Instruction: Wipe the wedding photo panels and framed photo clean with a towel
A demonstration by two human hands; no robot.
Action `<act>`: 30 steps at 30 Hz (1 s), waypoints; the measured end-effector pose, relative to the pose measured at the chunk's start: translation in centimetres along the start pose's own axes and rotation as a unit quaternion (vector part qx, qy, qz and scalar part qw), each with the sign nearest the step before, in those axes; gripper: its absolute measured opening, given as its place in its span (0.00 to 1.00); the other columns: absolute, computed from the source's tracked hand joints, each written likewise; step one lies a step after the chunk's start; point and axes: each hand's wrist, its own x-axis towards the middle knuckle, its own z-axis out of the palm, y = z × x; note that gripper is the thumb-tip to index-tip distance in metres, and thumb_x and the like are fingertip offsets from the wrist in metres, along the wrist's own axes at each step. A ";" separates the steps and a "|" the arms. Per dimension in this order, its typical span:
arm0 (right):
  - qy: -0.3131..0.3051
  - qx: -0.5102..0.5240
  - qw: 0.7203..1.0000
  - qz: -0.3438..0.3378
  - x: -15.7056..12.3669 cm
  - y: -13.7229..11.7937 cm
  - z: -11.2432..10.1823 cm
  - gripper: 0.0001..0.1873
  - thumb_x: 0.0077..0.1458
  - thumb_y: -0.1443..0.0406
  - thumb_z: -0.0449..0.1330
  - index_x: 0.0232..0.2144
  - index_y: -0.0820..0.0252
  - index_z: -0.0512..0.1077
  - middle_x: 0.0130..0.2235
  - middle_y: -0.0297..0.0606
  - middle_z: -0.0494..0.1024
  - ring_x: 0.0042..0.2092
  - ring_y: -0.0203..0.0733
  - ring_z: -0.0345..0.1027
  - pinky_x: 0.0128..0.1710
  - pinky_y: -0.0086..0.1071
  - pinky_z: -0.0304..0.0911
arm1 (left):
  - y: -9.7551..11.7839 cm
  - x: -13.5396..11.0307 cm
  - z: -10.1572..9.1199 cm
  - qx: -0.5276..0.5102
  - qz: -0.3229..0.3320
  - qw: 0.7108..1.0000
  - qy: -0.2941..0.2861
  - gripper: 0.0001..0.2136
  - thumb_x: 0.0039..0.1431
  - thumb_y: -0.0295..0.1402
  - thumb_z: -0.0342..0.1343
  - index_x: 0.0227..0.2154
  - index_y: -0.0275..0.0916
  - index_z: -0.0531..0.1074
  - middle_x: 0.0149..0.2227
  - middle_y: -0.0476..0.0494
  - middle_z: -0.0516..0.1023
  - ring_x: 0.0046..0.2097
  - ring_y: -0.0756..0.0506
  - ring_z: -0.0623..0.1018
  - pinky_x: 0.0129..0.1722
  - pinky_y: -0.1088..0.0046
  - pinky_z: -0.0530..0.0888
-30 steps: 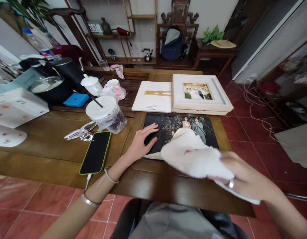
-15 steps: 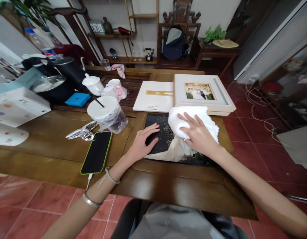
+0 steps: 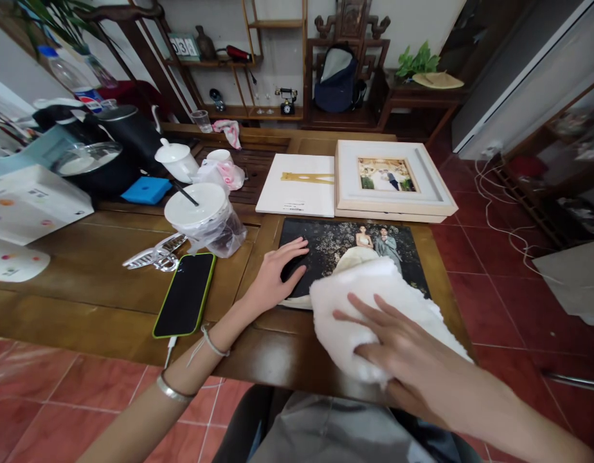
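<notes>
A dark photo panel (image 3: 321,247) with two people in wedding clothes lies flat on the table. My left hand (image 3: 280,267) rests on its left end, fingers spread and thumb apart, holding nothing. In my right hand (image 3: 386,334) is a white towel (image 3: 348,289), folded and gripped from above. The towel covers the panel's lower right part and hangs over the wood at the front edge. Behind the panel sit a white board (image 3: 297,193) with a gold strip and a pale framed picture (image 3: 393,151).
Left of my hand are a phone (image 3: 185,296) on a cable, a silver hair clip (image 3: 155,256) and a lidded cup (image 3: 195,206) in a plastic bag. Farther left stand a white teapot (image 3: 176,161), a blue box (image 3: 146,190), a black kettle (image 3: 130,132) and a patterned white box (image 3: 34,206).
My right hand has drawn the towel from the panel's upper middle toward me, down past its front edge. The two pictured people are now uncovered. My left hand has stayed put.
</notes>
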 end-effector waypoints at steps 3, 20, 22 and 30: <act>0.019 0.015 1.000 -0.006 -2.1 1.1 -2.2 0.22 0.39 0.76 0.51 0.35 0.51 0.72 0.52 0.36 0.75 0.53 0.46 0.70 0.43 0.34 0.72 | 0.1 0.0 0.0 0.000 -0.005 1.000 0.000 0.13 0.61 0.30 0.53 0.49 0.43 0.71 0.57 0.40 0.72 0.61 0.40 0.68 0.59 0.53 0.64; 0.111 -0.154 0.981 0.050 8.2 8.0 -0.4 0.18 0.46 0.75 0.55 0.41 0.62 0.73 0.65 0.48 0.56 0.67 0.65 0.40 0.57 0.70 0.45 | 0.0 0.1 0.0 0.000 0.005 1.000 0.008 0.14 0.61 0.30 0.53 0.50 0.41 0.71 0.57 0.39 0.72 0.61 0.40 0.68 0.59 0.52 0.65; 0.099 -0.140 0.984 0.054 7.9 7.5 0.2 0.22 0.44 0.77 0.54 0.43 0.63 0.73 0.66 0.47 0.56 0.67 0.64 0.39 0.58 0.70 0.43 | 0.0 0.1 0.1 0.002 0.004 1.000 0.008 0.14 0.61 0.30 0.53 0.50 0.41 0.71 0.57 0.39 0.72 0.61 0.40 0.68 0.59 0.52 0.65; 0.024 -0.048 0.999 0.007 2.9 1.7 0.7 0.21 0.42 0.79 0.53 0.39 0.61 0.74 0.65 0.48 0.58 0.67 0.60 0.39 0.61 0.66 0.43 | 0.1 0.1 0.0 0.005 0.005 1.000 0.004 0.14 0.61 0.30 0.52 0.50 0.40 0.71 0.56 0.38 0.72 0.61 0.40 0.68 0.59 0.52 0.65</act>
